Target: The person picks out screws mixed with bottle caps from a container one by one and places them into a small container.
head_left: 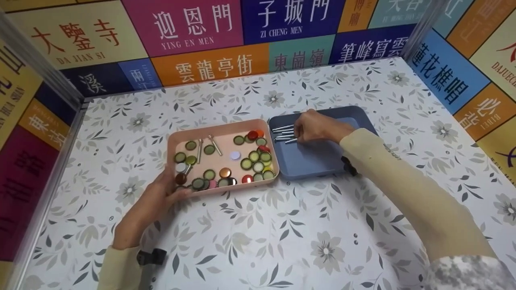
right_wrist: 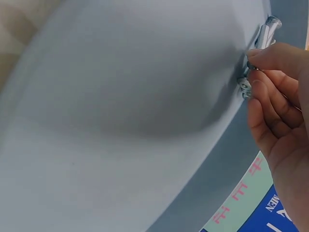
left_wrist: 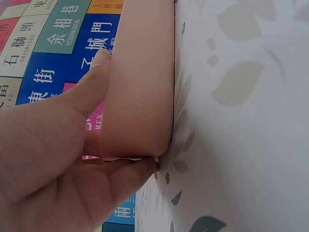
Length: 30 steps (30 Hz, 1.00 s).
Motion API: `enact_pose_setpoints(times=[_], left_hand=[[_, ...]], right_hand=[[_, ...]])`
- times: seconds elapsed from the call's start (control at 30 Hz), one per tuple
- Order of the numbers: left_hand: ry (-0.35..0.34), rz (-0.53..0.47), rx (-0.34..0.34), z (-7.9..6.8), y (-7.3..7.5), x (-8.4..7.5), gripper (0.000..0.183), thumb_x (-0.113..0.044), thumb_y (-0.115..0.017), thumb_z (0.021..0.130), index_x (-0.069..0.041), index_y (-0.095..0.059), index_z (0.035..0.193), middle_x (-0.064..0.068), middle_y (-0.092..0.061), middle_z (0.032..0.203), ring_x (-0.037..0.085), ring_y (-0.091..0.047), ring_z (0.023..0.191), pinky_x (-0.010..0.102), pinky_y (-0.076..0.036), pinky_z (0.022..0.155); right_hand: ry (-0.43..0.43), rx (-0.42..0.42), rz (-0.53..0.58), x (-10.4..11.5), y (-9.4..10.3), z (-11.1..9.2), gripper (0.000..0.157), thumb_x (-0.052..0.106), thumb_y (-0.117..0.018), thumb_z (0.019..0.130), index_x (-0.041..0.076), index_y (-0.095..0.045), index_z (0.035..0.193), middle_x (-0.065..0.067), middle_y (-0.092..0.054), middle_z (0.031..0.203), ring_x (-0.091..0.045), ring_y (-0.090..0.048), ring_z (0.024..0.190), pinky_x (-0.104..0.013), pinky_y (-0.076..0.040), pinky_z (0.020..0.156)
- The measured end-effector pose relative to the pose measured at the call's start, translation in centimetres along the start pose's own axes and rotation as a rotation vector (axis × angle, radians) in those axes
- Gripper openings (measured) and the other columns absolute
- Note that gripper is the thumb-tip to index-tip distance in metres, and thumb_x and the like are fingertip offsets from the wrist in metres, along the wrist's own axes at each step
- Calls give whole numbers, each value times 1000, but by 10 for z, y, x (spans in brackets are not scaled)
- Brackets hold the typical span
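Note:
My left hand grips the near left corner of a pink tray. The left wrist view shows the thumb along the tray's wall and fingers at its corner. Bottle caps lie scattered in the pink tray, with a few silver bolts on its left side. My right hand is inside a blue tray, at its left part, and pinches a bolt between thumb and fingers. Several silver bolts lie beside these fingers along the tray's wall; the hand partly hides them.
The two trays stand side by side, rims close together, on a table with a floral cover. Panels with printed lettering rise along the table's back and sides.

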<state>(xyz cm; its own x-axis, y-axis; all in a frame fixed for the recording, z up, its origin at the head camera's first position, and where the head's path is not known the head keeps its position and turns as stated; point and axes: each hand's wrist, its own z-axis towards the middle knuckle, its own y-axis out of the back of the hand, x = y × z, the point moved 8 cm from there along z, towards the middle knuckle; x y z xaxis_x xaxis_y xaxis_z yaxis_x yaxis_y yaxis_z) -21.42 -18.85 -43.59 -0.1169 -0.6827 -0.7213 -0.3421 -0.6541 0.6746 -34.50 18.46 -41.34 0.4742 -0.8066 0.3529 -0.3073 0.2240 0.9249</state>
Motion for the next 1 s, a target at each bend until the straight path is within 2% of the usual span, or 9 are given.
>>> enact_pose_setpoints(times=[0.27, 0.4, 0.6, 0.8, 1.0], left_hand=[[3, -3, 1, 0, 0, -2, 95, -31, -64, 98, -31, 8, 161, 19, -14, 168, 41, -19, 153, 57, -19, 124], [11, 5, -1, -1, 0, -1, 95, -33, -64, 98, -28, 6, 162, 20, -16, 167, 42, -21, 152, 58, -20, 124], [-22, 39, -16, -2, 1, -1, 94, -35, -64, 98, -19, 2, 163, 25, -20, 165, 44, -25, 150, 60, -24, 122], [-13, 42, -13, -3, 1, -1, 93, -33, -63, 99, -18, 3, 162, 26, -18, 165, 44, -24, 151, 59, -24, 123], [6, 44, -5, -3, 1, -1, 93, -34, -62, 99, -12, 2, 162, 25, -14, 166, 45, -22, 151, 60, -23, 123]], right_hand=[[-16, -5, 0, -4, 0, -1, 8, 5, -73, 74, 4, -76, 81, -8, -72, 76, -15, -59, 65, -25, -47, 60], [4, -25, -13, -4, 1, 1, 7, 6, -74, 72, 5, -75, 79, -7, -71, 75, -15, -59, 65, -25, -47, 59], [18, -38, -25, -2, 1, 1, 6, 8, -78, 73, 5, -76, 78, -8, -72, 76, -17, -59, 66, -27, -48, 61], [3, -28, -9, -3, 1, 0, 6, 9, -80, 74, 6, -75, 78, -7, -71, 75, -17, -59, 66, -27, -48, 62], [17, -40, -14, 0, 0, 1, 5, 8, -78, 74, 7, -75, 77, -6, -71, 74, -16, -59, 65, -28, -49, 62]])
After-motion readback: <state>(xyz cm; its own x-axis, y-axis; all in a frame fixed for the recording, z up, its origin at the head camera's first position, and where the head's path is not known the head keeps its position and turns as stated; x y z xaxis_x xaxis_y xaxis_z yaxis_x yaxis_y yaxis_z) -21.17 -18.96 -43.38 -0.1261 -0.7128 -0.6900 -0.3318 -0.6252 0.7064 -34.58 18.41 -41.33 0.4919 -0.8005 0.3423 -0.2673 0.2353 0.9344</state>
